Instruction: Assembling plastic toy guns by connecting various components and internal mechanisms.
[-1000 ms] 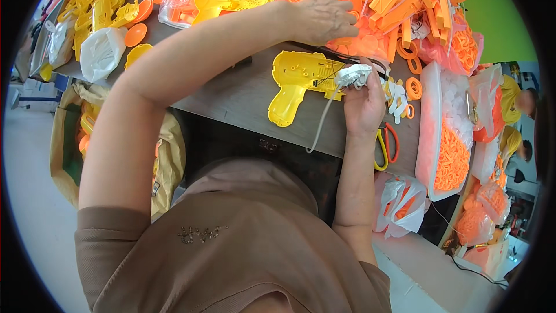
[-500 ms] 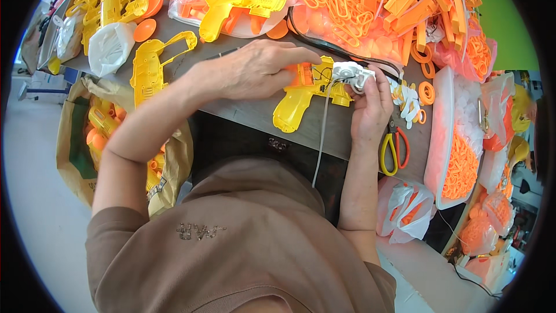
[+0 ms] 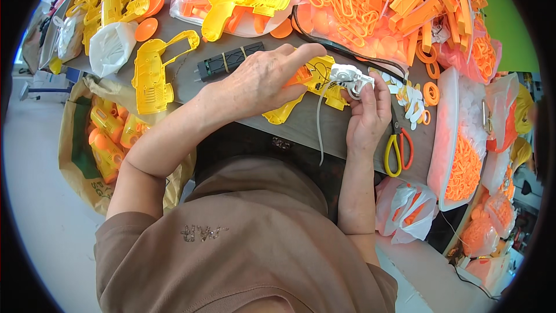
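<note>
head: white mechanism (image 3: 346, 75), one end in right hand (image 3: 368, 111)

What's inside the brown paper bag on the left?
Yellow casings and orange rounded pieces show in the bag; the left arm covers part, and anything deeper is hidden.

scissors (image 3: 397, 131): on table (image 3: 336, 130), right of shell (image 3: 336, 100) | tub (image 3: 445, 133): farther right
</note>
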Motion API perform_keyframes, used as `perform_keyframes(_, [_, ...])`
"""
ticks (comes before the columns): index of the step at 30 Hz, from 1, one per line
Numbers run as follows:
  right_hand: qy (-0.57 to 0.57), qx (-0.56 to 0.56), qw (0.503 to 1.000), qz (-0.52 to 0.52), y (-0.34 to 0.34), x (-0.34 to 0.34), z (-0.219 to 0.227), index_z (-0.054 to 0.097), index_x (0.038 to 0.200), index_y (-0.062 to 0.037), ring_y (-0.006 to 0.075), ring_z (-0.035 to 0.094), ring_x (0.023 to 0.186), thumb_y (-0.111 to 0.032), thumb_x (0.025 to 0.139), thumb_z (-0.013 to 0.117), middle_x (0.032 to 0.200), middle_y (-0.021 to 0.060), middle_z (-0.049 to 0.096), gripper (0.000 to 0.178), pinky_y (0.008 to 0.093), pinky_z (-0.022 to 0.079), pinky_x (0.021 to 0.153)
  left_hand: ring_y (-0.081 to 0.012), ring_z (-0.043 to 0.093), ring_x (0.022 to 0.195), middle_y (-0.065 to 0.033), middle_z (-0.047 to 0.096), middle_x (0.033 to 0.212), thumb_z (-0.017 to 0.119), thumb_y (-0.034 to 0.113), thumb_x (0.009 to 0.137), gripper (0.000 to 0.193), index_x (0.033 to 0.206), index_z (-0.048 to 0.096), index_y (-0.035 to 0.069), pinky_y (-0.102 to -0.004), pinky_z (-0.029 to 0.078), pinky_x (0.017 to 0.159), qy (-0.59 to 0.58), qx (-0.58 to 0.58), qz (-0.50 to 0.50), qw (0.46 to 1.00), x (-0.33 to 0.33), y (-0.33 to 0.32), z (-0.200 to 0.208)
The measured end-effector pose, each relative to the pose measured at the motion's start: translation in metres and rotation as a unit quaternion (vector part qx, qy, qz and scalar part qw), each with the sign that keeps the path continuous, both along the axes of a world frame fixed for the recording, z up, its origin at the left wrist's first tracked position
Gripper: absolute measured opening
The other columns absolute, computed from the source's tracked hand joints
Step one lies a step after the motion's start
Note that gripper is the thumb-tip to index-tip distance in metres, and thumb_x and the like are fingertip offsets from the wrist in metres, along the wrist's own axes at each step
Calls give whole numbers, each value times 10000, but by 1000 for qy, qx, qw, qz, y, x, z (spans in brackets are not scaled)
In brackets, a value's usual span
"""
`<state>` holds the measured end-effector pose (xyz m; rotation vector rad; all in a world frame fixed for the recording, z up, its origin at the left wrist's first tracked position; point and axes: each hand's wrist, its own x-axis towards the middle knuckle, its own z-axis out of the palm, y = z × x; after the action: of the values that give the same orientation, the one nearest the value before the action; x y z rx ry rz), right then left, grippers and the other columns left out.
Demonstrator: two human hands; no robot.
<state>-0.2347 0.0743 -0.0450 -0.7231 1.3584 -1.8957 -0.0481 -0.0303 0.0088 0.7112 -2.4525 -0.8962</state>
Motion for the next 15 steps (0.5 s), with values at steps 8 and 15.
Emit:
perform_keyframes(8, [-2,-5,1000,4,1,3,-2,488,1212,-11,171,610,914,-144,939,530,1044,87,581,306,344,555,756,-378,606,751,-192,552,863,590,132,806,282,1076,531,73,-446,493,691,-58,-30,-38,997,0,-8,-3])
perform_keyframes(15, [13,-11,1000,18,1,5,-2,488,1201,-2,164,608,918,-138,943,524,1048,79,571,294,340,559,758,-388,601,857,-213,599,900,599,162,807,284,1047,533,24,-434,482,771,-3,-10,11,1000,-3,-10,0])
